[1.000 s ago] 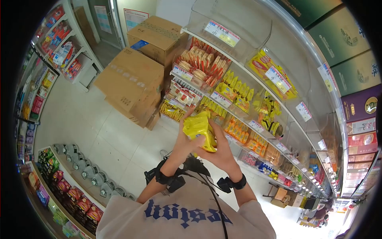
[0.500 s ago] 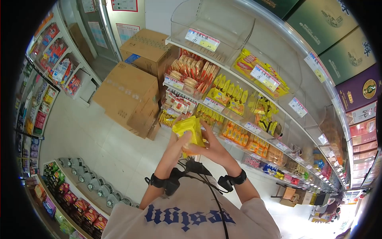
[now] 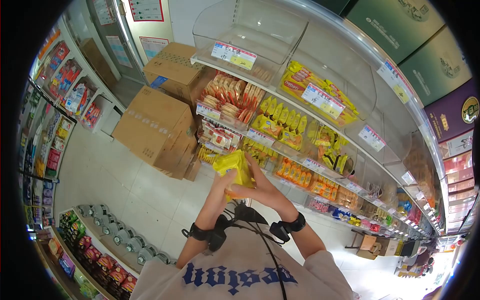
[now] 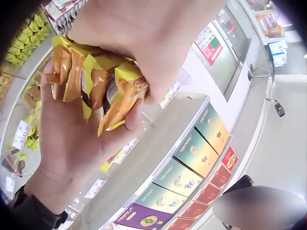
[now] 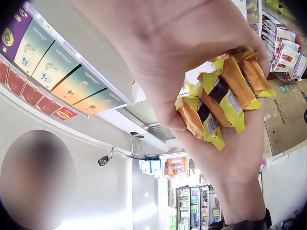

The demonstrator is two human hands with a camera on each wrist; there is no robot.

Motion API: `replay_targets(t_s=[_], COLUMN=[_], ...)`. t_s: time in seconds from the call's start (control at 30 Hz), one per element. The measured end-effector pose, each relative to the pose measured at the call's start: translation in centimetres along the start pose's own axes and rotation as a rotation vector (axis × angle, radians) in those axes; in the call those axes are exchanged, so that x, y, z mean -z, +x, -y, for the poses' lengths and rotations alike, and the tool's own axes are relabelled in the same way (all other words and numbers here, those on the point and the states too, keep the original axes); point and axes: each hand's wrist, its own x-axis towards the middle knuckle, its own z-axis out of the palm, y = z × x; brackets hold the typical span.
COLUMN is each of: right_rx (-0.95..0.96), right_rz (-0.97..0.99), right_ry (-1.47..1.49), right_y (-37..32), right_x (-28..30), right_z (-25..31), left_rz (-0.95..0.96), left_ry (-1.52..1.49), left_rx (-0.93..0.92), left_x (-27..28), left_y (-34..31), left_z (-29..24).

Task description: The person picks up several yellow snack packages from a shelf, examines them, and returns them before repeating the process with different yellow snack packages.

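Holding a bunch of small yellow-and-orange packets (image 3: 233, 167) between both hands, out in front of the chest, wrapper ends lined up in the wrist views; gripping from one side with the left hand (image 3: 221, 190), fingers curled round the wrappers; gripping from the other with the right hand (image 3: 265, 192), also curled, thumb against an end packet; wearing a pale shirt (image 3: 235, 262) with dark blue lettering, plus a dark strap on each wrist; facing a tiered shelf (image 3: 350, 65) of clear bins, tagged with prices and stocked with red-and-white packs (image 3: 232, 95), yellow packs (image 3: 282, 122) and, lower, orange packs (image 3: 293, 171); bounded at that shelf's left end by stacked cardboard boxes (image 3: 152, 127) on a pale tiled floor (image 3: 145, 200); topped at upper right by green boxes (image 3: 395, 30) and a purple box (image 3: 452, 112); lined at lower left with round grey containers (image 3: 120, 235), beside dark red snack bags (image 3: 106, 261).
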Motion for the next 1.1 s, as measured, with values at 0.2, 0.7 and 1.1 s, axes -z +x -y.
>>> replay_targets(t_s=[0.2,0.7,1.1], right_rx=[-0.146,-0.291,-0.529], right_rz=[0.03,-0.295,-0.801], right_ry=[0.076,0.323,-0.599], right_y=[1.2,5.3,18.6], right_x=[1.6,8.5,11.9], right_z=[-2.6,-18.3,-33.6], left_rz=[-0.068,-0.352,-0.382], left_ry=[0.096,0.288,0.222], left_rx=[0.026,0.118,0.088], left_x=[0.8,3.7,4.7], left_y=[1.4,-0.7,-2.9], left_z=[1.0,1.6,2.9])
